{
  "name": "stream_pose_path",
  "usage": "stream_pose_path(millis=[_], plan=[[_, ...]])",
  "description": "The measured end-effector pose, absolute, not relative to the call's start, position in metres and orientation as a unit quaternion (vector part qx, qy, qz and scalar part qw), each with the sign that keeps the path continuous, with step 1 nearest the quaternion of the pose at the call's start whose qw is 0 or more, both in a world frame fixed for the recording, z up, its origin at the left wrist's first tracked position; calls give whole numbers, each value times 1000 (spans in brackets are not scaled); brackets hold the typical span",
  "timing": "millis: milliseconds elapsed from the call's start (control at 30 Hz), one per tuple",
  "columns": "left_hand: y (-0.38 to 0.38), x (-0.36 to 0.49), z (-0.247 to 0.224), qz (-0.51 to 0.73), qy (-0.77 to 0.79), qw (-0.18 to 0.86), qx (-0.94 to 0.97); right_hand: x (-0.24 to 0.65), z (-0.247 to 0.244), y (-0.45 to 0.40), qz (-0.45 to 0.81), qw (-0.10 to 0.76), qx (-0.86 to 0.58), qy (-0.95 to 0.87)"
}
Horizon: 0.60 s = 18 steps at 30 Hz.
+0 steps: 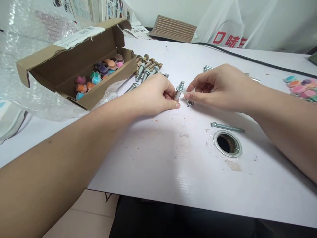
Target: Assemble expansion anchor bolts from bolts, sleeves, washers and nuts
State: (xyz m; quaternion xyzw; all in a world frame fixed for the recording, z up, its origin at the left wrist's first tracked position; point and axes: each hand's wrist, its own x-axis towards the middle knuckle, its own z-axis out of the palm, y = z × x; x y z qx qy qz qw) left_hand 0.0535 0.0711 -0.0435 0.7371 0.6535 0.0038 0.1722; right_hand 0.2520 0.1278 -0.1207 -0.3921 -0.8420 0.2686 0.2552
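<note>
My left hand point(158, 94) pinches a silver expansion bolt point(178, 90) and holds it nearly upright at the tabletop. A washer sits on the bolt, below its threaded end. Just to the right, my right hand point(215, 87) is curled, with thumb and forefinger close together; what lies between them is too small to make out. A hex nut point(190, 103) lies on the table under those fingertips. Nearer me, a loose bolt point(228, 127) rests on its side. Several assembled expansion bolts point(147, 67) are piled beyond my left hand.
An open cardboard box point(99, 89) with small colourful paint pots stands at left beside bubble wrap point(37, 82). A round cable hole point(227, 143) opens in the white table point(153, 158). More metal parts point(208, 68) lie behind my right hand. A black cable point(247, 56) crosses the back.
</note>
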Motion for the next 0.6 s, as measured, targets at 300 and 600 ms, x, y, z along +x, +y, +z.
stream_pose_path(millis=[300, 600], plan=[[70, 56, -43, 1, 660, 176, 730, 240, -113, 131, 341, 201, -452, -799], [68, 54, -42, 8, 640, 183, 747, 248, -105, 123, 369, 263, -504, -736]])
